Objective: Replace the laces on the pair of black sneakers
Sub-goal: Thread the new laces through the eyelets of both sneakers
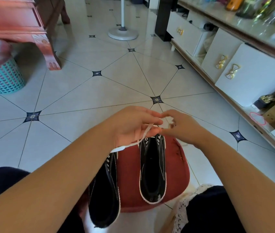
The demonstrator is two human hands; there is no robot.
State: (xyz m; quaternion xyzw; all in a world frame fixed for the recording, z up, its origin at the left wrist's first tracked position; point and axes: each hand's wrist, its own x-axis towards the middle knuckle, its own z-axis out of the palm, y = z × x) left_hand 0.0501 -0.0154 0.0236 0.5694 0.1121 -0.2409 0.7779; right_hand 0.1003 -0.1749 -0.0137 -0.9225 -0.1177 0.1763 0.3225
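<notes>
Your left hand [133,126] and right hand [181,127] each pinch the white lace [143,135] (limp, light, probably tangle-prone); take it by the tip under your left wrist.

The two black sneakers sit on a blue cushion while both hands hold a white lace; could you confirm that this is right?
Not quite: the head view shows a red cushion, not a blue one. Otherwise yes: the left sneaker and right sneaker sit on it, and the left hand and right hand hold the white lace.
</notes>
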